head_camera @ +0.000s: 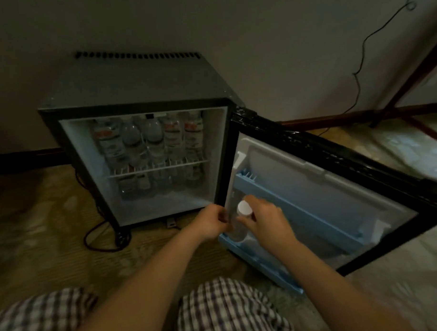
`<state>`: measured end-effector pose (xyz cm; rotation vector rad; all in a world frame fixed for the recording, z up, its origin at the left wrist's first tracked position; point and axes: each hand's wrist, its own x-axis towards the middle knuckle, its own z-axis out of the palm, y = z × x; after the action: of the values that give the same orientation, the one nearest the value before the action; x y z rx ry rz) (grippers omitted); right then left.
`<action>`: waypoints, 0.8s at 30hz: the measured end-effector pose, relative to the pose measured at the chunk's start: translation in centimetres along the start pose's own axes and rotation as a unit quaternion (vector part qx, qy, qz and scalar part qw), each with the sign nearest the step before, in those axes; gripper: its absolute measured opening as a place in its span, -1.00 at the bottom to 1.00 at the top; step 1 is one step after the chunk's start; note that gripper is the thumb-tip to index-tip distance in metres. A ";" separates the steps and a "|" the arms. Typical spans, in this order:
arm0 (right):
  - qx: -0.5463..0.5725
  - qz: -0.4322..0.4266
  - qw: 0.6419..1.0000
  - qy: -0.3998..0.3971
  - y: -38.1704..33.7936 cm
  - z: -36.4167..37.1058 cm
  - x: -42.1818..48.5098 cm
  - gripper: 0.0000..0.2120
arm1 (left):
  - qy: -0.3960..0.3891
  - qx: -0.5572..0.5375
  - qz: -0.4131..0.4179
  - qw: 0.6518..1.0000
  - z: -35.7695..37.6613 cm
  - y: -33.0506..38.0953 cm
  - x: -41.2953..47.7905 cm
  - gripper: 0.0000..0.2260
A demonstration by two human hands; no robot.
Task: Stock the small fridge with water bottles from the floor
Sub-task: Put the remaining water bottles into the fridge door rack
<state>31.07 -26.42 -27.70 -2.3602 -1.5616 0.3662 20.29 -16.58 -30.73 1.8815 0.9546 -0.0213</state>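
Observation:
The small black fridge (135, 89) stands against the wall with its door (337, 186) swung open to the right. Several water bottles (149, 138) fill its upper wire shelf, and more stand below it. A clear water bottle with a white cap (243, 209) stands upright at the near end of the door's lower blue rack (260, 263). My right hand (266, 222) grips it just below the cap. My left hand (212, 222) pinches its left side.
A black power cord (98, 241) loops on the carpet at the fridge's lower left. Another cable (359, 56) hangs down the wall. A dark wooden frame (408, 84) leans at the right. My knees in checked shorts (230, 311) fill the bottom.

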 end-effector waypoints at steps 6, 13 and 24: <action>0.021 0.065 0.995 -0.073 2.7 4.0 2.0 -0.66 | -0.034 0.016 -0.048 0.998 1.3 -0.7 2.6 -0.73; 0.031 0.075 0.996 -0.047 4.3 7.1 3.8 -0.63 | -0.085 0.024 -0.093 0.992 1.3 -1.7 4.8 -0.66; 0.202 0.148 0.968 -0.028 5.0 9.0 5.8 -0.71 | -0.111 0.008 -0.070 0.991 1.3 -1.4 4.3 -0.52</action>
<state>34.26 -22.06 -38.18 -2.2624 -1.0263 0.7445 22.91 -14.73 -34.15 1.7798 0.9311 -0.3172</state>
